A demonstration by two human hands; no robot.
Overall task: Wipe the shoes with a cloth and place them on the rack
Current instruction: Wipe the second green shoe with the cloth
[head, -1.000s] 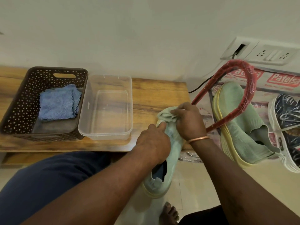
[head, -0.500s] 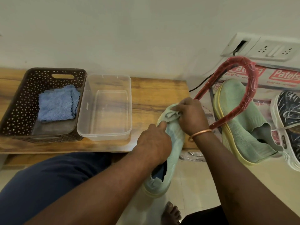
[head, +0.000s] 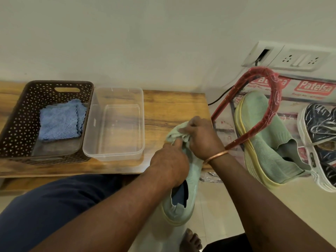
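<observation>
A pale green knit shoe (head: 183, 200) with a yellowish sole is held over my lap, toe pointing away from me. My left hand (head: 170, 163) grips its upper from above. My right hand (head: 201, 138) presses a pale green cloth (head: 175, 132) bunched against the toe. Its matching green shoe (head: 269, 140) lies on the rack (head: 272, 106) at the right, a red wrapped tube frame over printed sheet. A dark patterned sneaker (head: 321, 140) with a white sole lies beside it.
A low wooden bench (head: 172, 108) holds a brown perforated basket (head: 20, 124) with folded blue cloths (head: 60, 120) and an empty clear plastic tub (head: 116, 122). A wall socket plate (head: 291, 57) with a black cable sits above the rack. My bare foot (head: 190, 240) rests on the tiled floor.
My right hand with the cloth has slid slightly left and back over the shoe's toe. The left hand keeps its hold on the shoe.
</observation>
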